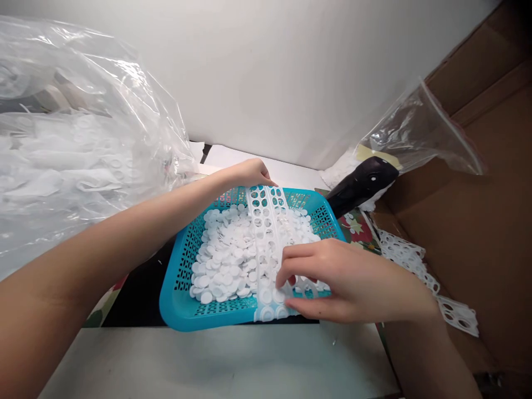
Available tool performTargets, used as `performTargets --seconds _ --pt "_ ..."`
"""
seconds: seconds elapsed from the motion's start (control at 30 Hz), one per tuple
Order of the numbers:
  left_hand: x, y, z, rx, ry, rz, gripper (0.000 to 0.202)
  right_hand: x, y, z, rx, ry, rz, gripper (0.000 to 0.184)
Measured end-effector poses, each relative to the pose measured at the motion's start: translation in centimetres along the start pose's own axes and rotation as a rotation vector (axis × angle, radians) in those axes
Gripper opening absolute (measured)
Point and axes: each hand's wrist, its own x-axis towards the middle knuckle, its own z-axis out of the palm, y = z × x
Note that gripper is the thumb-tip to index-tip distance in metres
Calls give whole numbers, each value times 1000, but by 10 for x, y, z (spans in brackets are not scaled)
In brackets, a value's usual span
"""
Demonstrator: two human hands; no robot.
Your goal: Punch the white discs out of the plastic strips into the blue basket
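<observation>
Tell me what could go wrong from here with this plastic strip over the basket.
The strip overhangs the near rim of the basket, so discs pushed loose there by the right hand might drop outside. The left hand seems to pinch the far end; if it slips, the strip could shift or sag onto the pile of discs below.

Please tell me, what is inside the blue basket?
Many white discs lie in the basket. The perforated white strip and right hand hide some; what lies under the top discs cannot be seen.
</observation>
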Motion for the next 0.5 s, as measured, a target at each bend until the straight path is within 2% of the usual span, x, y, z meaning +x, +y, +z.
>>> performTargets --seconds 0.2,0.5 --pt "1 1 0 9 -7 6 37 5 7 1 42 -93 -66 20" --pt "0 2 0 23 -13 2 38 19 20 -1 154 -190 -225 17"
